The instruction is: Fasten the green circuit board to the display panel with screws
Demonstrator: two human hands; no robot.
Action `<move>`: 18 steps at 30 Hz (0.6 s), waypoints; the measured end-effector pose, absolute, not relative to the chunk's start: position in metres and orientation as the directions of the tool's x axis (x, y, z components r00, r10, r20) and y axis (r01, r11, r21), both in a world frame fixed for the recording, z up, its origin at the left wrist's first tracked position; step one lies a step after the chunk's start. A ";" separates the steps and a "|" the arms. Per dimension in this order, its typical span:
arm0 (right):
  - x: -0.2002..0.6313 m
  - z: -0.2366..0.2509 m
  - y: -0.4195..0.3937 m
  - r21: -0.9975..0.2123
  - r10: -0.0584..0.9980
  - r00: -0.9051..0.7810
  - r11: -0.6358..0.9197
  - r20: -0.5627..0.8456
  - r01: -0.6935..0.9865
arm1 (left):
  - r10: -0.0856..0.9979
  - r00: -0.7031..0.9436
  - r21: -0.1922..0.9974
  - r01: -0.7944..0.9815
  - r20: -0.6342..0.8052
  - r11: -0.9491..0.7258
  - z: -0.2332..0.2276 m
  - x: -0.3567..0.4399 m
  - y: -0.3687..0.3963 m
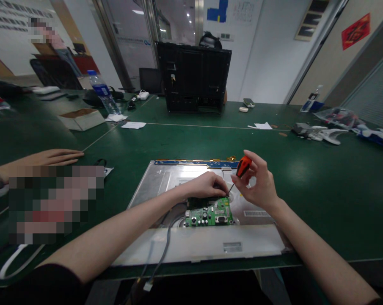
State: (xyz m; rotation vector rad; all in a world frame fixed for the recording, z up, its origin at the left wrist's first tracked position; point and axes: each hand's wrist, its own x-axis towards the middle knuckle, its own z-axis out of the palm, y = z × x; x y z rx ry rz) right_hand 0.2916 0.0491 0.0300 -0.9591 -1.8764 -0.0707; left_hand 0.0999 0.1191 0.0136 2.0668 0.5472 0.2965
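Note:
In front of me a metal display panel (257, 237) lies flat on the green table, with a green circuit board (210, 215) on its middle. My right hand (257, 182) grips a red and black screwdriver (243, 167), tilted so its tip meets the board's upper right corner. Close beside that tip, my left hand (208, 185) has its fingers pinched together at the board's top edge; whatever they hold is hidden. A blue circuit strip (191, 163) runs along the panel's far edge. Grey cables (168, 241) trail from the board over the panel's near edge.
A black monitor housing (194, 78) stands upright at the back. Another person's hand (56, 157) rests on the table at left. Farther back are an open box (81, 119) and a water bottle (105, 95). White and grey parts (318, 132) lie at right.

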 end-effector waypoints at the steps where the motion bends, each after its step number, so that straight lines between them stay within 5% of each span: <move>1: 0.292 0.030 0.050 -0.340 0.582 -0.202 0.684 0.788 0.645 | 0.492 0.871 0.850 0.262 -0.004 -0.457 0.014 0.100 0.119; 18: 0.291 0.034 0.047 -0.364 0.589 -0.240 0.718 0.771 0.593 | 0.488 0.873 0.843 0.263 0.000 -0.470 0.014 0.100 0.119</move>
